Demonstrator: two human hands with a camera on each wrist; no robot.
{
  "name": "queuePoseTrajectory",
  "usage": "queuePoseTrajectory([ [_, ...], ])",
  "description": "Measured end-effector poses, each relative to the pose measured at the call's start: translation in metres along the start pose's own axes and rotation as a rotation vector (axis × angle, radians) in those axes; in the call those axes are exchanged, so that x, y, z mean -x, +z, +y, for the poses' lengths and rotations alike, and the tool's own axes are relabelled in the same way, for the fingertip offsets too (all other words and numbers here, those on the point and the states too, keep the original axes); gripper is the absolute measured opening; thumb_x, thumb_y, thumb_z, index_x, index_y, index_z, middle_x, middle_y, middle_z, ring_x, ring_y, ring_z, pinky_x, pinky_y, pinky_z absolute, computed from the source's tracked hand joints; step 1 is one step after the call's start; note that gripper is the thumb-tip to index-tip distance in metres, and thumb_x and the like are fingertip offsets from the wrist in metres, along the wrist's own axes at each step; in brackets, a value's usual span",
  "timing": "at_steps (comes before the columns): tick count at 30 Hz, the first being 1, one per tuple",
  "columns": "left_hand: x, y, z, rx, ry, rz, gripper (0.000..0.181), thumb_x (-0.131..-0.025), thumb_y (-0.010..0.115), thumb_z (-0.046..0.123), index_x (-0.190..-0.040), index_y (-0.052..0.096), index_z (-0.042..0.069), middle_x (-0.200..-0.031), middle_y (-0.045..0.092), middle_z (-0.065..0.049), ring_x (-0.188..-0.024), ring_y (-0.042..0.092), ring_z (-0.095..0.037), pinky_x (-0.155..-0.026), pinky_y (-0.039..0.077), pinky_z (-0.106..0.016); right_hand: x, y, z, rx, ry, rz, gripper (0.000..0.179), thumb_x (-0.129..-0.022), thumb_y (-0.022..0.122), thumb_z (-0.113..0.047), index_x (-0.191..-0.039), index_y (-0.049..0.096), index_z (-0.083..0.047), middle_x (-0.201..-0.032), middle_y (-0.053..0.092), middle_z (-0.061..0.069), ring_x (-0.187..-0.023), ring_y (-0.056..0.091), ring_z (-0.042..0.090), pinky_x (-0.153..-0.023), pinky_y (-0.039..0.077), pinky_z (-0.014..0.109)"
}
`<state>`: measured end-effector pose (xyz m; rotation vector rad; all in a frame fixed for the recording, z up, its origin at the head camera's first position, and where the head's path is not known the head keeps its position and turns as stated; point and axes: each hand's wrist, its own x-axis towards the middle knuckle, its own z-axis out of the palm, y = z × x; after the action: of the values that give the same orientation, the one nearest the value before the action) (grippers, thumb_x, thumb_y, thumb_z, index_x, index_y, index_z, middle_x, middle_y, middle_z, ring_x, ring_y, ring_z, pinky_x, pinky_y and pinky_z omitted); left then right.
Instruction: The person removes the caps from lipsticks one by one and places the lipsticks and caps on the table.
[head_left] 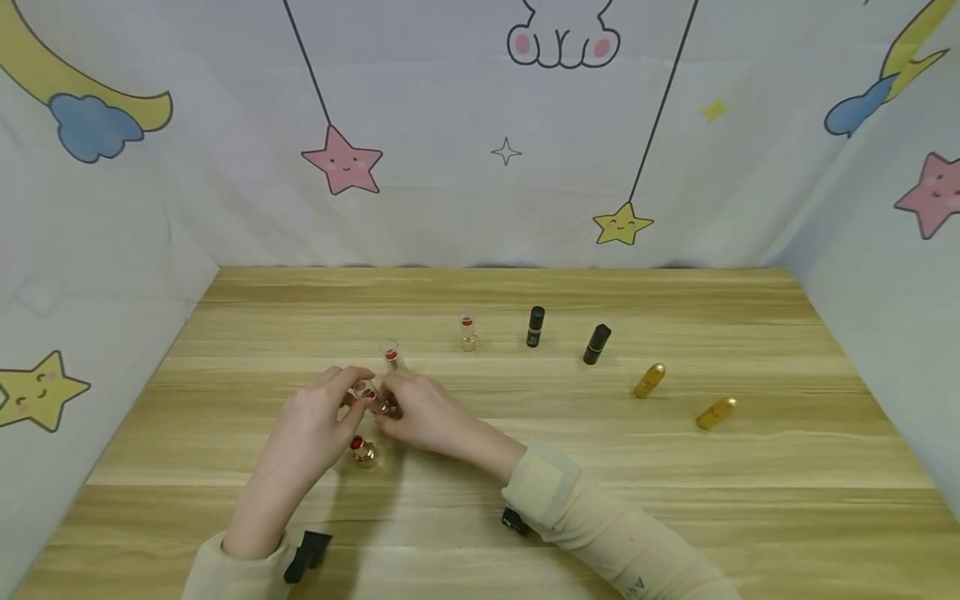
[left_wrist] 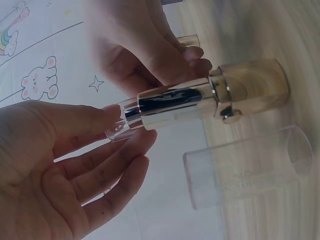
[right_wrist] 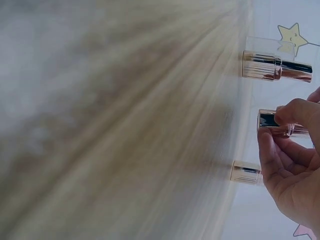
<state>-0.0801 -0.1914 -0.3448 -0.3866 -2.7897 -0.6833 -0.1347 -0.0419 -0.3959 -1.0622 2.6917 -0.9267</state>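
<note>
My left hand [head_left: 318,412] pinches a clear lipstick cap [left_wrist: 119,129] between thumb and fingertips. My right hand [head_left: 427,412] grips the gold base of a lipstick [right_wrist: 270,121], close against the left fingers. Whether the cap is seated on that lipstick is hard to tell. Nearer to me stands an uncapped red lipstick [head_left: 363,451] in a gold tube, with a separate clear cap [left_wrist: 250,167] upright beside it. Just beyond my hands is another red lipstick [head_left: 392,357] with a clear top, its lower part partly hidden by the right hand.
An arc of upright tubes continues rightward: a clear-topped red lipstick [head_left: 468,333], a black tube [head_left: 535,327], another black tube [head_left: 597,344], a gold bullet-shaped tube [head_left: 649,381] and a second gold one [head_left: 716,413]. A printed cloth wall [head_left: 450,217] borders the wooden table [head_left: 600,467].
</note>
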Motion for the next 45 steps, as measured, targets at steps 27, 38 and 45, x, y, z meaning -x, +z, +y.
queuePoseTrajectory([
  [27, 0.004, -0.004, 0.011, 0.014, 0.030, 0.050, 0.027, -0.084, 0.068, 0.001, -0.111, 0.065, 0.004, -0.097, 0.070, -0.012, -0.081, 0.070, -0.026, -0.060, 0.054, -0.038, 0.012, -0.006, 0.006, -0.014, -0.037, 0.036, 0.020, -0.084, 0.073, -0.019, -0.098, 0.063, -0.009, -0.090, 0.061, 0.000, -0.075, 0.053, 0.005, -0.062, 0.040, 0.008],
  [38, 0.006, -0.007, 0.013, 0.010, 0.013, 0.031, 0.027, -0.086, 0.068, 0.005, -0.112, 0.064, 0.003, -0.097, 0.069, -0.012, -0.083, 0.069, -0.027, -0.063, 0.055, -0.041, 0.015, -0.006, 0.007, -0.004, -0.054, 0.044, 0.020, -0.084, 0.072, -0.020, -0.098, 0.062, -0.010, -0.089, 0.061, -0.001, -0.075, 0.054, 0.005, -0.061, 0.041, 0.008],
  [45, 0.008, -0.010, 0.015, 0.009, 0.008, 0.047, 0.027, -0.087, 0.068, 0.006, -0.113, 0.064, 0.003, -0.098, 0.069, -0.013, -0.083, 0.069, -0.028, -0.065, 0.055, -0.044, 0.017, -0.008, 0.007, -0.007, -0.043, 0.036, 0.020, -0.084, 0.073, -0.019, -0.098, 0.062, -0.010, -0.089, 0.060, -0.001, -0.073, 0.054, 0.005, -0.061, 0.041, 0.009],
])
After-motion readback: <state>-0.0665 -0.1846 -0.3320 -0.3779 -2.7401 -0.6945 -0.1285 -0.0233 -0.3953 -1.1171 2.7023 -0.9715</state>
